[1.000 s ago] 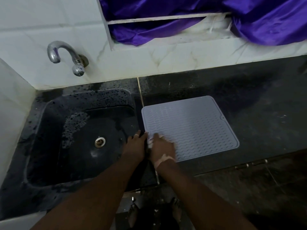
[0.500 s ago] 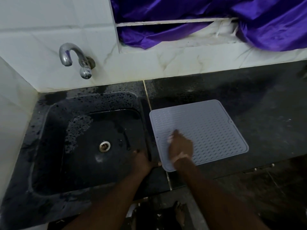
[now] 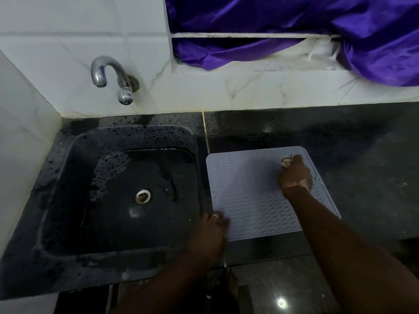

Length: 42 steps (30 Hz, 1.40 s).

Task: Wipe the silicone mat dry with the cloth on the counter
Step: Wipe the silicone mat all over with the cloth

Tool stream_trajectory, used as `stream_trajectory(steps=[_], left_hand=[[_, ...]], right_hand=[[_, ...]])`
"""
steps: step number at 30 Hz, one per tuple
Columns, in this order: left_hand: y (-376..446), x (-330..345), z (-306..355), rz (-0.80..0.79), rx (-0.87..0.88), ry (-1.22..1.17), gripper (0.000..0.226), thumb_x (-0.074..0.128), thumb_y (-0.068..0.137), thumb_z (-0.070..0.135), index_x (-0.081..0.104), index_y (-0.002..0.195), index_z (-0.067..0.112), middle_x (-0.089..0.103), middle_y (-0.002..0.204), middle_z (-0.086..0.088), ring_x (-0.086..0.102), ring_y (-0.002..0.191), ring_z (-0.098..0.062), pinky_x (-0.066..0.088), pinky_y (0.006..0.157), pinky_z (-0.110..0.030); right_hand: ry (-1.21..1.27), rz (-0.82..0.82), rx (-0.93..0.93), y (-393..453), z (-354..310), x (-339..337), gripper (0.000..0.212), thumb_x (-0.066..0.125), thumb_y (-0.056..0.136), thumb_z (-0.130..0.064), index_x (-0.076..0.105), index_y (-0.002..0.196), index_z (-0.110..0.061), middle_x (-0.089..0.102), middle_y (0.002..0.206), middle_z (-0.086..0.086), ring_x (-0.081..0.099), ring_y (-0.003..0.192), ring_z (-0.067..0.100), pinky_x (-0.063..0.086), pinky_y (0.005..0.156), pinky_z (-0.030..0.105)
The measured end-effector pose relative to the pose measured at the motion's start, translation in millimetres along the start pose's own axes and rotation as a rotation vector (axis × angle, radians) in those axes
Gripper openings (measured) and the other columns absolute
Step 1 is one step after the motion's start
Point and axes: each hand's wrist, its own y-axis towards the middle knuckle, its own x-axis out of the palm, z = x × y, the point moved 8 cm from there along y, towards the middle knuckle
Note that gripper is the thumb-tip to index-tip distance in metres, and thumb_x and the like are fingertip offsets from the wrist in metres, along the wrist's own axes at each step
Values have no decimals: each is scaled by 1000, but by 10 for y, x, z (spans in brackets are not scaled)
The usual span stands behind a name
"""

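Dark counter (image 3: 340,137): mat (image 3: 249,189) lying beside sink (image 3: 68,155). Right hand (image 3: 294,175) curling over barely visible cloth (image 3: 285,163), wiping; left hand (image 3: 212,227) pinning corner, grip unclear. Overlapping strokes advisable.

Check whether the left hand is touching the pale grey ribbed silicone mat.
Touching. The head view shows the left hand lying over the near left corner of the pale grey ribbed silicone mat, no gap visible.

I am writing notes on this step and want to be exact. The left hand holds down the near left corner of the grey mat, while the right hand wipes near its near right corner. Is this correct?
Not quite. The head view shows the right hand wiping near the far right corner of the grey mat, not the near right one. The left hand does rest at the near left corner.
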Motion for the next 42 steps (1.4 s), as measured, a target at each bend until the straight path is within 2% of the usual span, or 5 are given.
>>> stream_trajectory(steps=[9,12,20,33,42], left_hand=[[387,-24,37,-292,-375,-46,22,52,87,32,66,90,15,74,95,9,69,86,-3,56,80,-20],[274,88,264,-239,-225,31,29,48,92,25,70,102,10,70,105,-9,70,86,-21,57,73,-32],[716,-33,249,-179,-193,38,38,48,99,25,52,135,16,38,151,-9,42,133,-30,42,107,-40],[832,-72,205,-217,-246,59,34,44,100,24,58,128,10,57,132,-12,58,114,-29,42,93,-32],[1120,-169,48,-203,-332,72,44,50,96,28,54,139,17,40,150,-11,45,128,-32,40,109,-37]], right_hand=[[59,-370,-650,-1430,-1196,1148,20,51,94,-14,61,109,-22,69,103,-2,65,96,17,51,86,28],[337,-529,-513,-1019,-1273,998,17,53,91,-11,65,98,-20,70,96,-2,67,93,20,55,84,34],[-75,-9,-30,739,174,47,32,38,101,-32,57,118,-11,66,115,21,63,104,41,49,92,49],[97,-598,-554,-539,-1423,873,19,52,95,-24,65,108,-20,70,103,3,66,98,25,54,91,40],[-101,-48,-118,951,-67,59,29,43,101,-23,53,121,-5,65,114,21,64,104,39,51,90,47]])
